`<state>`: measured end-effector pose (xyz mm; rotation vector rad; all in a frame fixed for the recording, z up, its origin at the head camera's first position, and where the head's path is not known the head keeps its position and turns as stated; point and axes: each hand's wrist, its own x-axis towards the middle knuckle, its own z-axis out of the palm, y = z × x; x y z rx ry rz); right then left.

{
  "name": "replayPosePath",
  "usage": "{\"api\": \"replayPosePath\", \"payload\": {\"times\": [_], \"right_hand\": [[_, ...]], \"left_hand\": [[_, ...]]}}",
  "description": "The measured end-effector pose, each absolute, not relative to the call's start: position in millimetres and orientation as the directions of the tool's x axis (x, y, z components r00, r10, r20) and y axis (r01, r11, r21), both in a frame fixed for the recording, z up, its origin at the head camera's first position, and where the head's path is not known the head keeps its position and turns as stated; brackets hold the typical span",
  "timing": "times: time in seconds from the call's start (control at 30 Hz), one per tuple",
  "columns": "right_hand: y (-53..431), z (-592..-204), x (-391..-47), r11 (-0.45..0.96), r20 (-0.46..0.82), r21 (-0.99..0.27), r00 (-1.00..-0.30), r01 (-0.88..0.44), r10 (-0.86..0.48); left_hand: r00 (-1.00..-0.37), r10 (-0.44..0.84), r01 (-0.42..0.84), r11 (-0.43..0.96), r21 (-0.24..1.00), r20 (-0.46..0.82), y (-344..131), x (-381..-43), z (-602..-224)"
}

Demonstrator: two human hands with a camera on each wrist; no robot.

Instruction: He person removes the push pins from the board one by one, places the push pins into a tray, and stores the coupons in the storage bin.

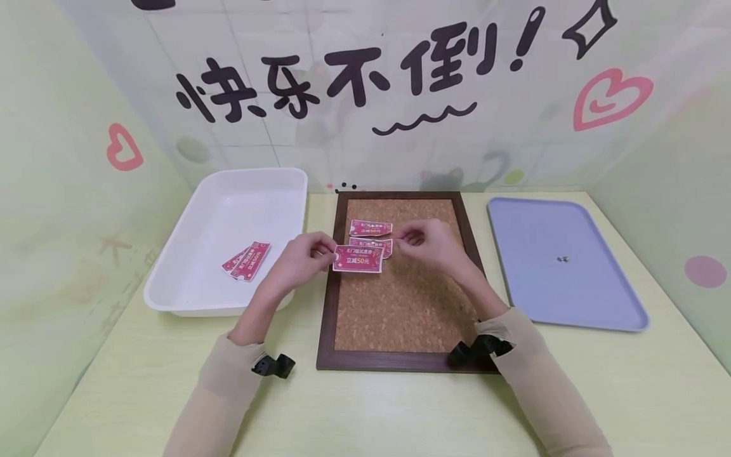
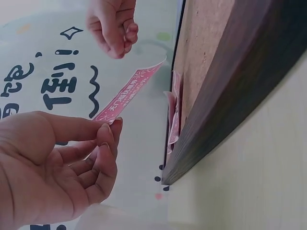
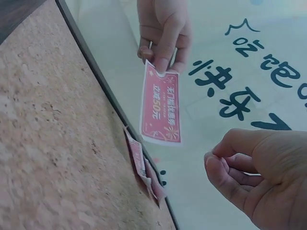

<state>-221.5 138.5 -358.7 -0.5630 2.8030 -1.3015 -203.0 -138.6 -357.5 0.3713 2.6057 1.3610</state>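
Note:
My left hand (image 1: 311, 257) pinches a pink-red paper coupon (image 1: 358, 259) by its left end, thumb against fingers. The coupon is held above a cork board (image 1: 400, 304) with a dark wooden frame. Two similar coupons are on the board's upper left: an upper one (image 1: 365, 230) and a lower one (image 1: 387, 246), partly covered by the held coupon in the head view. Each has a small shiny spot near its top edge. My right hand (image 1: 425, 244) is just right of them, thumb and forefinger tips pressed together; I cannot tell whether something tiny is between them.
A white bin (image 1: 197, 254) on the left contains a few more fanned coupons (image 1: 248, 261). On the right lies a blue-purple tray (image 1: 571, 216) with several tiny silver pieces (image 1: 563, 259). A printed wall sheet (image 1: 342, 152) stands behind the table.

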Motion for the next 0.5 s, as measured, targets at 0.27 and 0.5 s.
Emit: {"api": "replayPosePath", "payload": {"times": [0.27,0.5], "right_hand": [[161.1,-352.9,-216.9,0.602,0.183,-0.72,-0.931,-0.346,-0.315],[181.2,-353.9,-216.3,0.567,0.215,-0.746,-0.932,-0.349,-0.291]], "left_hand": [[-0.959,0.283,0.127,0.511,0.85,-0.027,-154.2,-201.6,-353.8],[-0.963,0.271,0.142,0.494,0.858,0.003,-170.5,-202.5,-355.7]]}}
